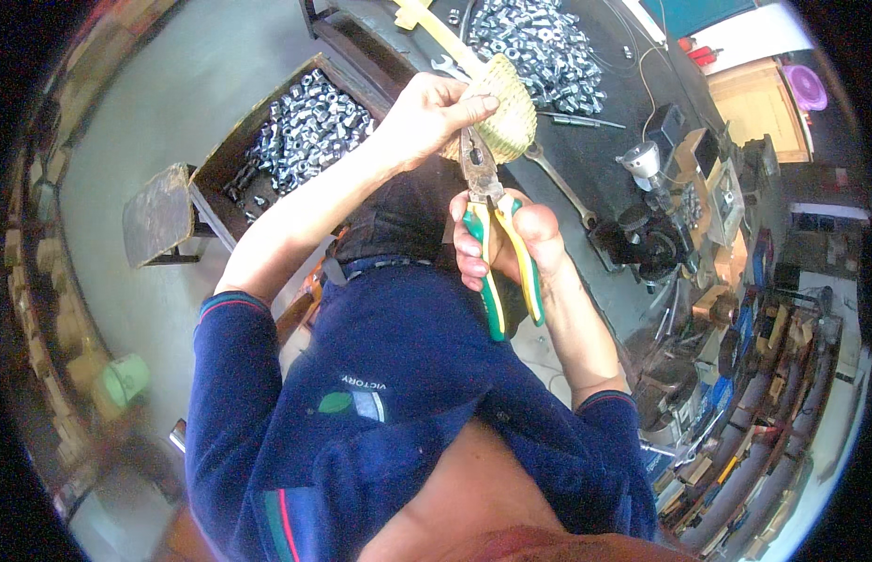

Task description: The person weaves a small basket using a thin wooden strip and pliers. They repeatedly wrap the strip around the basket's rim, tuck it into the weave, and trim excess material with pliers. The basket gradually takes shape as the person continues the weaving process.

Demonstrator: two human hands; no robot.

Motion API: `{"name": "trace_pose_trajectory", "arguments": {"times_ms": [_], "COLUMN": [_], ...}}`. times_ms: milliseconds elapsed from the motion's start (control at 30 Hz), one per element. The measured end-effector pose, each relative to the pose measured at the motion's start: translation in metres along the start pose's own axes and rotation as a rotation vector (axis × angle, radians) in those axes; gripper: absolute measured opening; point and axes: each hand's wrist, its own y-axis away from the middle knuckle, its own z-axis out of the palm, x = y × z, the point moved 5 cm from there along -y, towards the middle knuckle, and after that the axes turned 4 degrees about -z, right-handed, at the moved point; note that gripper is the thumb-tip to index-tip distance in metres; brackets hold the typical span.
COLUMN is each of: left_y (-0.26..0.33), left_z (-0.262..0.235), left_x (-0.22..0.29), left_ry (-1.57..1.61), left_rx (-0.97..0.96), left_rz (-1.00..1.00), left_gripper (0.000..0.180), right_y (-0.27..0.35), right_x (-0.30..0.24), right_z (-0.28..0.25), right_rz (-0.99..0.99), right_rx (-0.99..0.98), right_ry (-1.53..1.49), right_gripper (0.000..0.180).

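My left hand [424,120] is closed on a yellow fly swatter [513,105], pinching its woven, curved head between thumb and fingers. The swatter's long handle runs up and away toward the far edge. In my right hand [534,234] is a pair of pliers [479,169] with green and yellow handles, my fingers wrapped around them. The pliers point away from me, with their jaws up against the near edge of the swatter's head, just below my left fingers. Whether the jaw tips grip the edge is hidden.
A box [211,197] of metal nuts stands at left, beside a stool [158,215]. On the dark bench [558,150] lie a heap of metal fittings [539,51], a wrench [565,185] and a thin rod [586,121]. A small lamp [640,161] and tool racks [782,375] occupy the right.
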Motion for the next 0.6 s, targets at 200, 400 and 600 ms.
{"name": "trace_pose_trajectory", "arguments": {"times_ms": [200, 400, 600], "left_y": [0.0, 0.004, 0.025], "left_z": [0.005, -0.001, -0.01], "left_x": [-0.014, -0.017, -0.045], "left_ry": [-0.267, -0.008, 0.185], "left_rx": [0.074, 0.31, 0.269], "left_rz": [0.027, 0.117, 0.072], "left_gripper": [0.034, 0.027, 0.024], "right_y": [0.022, 0.016, 0.009], "right_x": [0.006, -0.003, 0.002], "right_z": [-0.006, -0.011, -0.011], "right_rz": [0.013, -0.006, -0.02], "right_rx": [0.067, 0.169, 0.123], "right_ry": [-0.07, -0.01, -0.146], "right_gripper": [0.068, 0.045, 0.048]}}
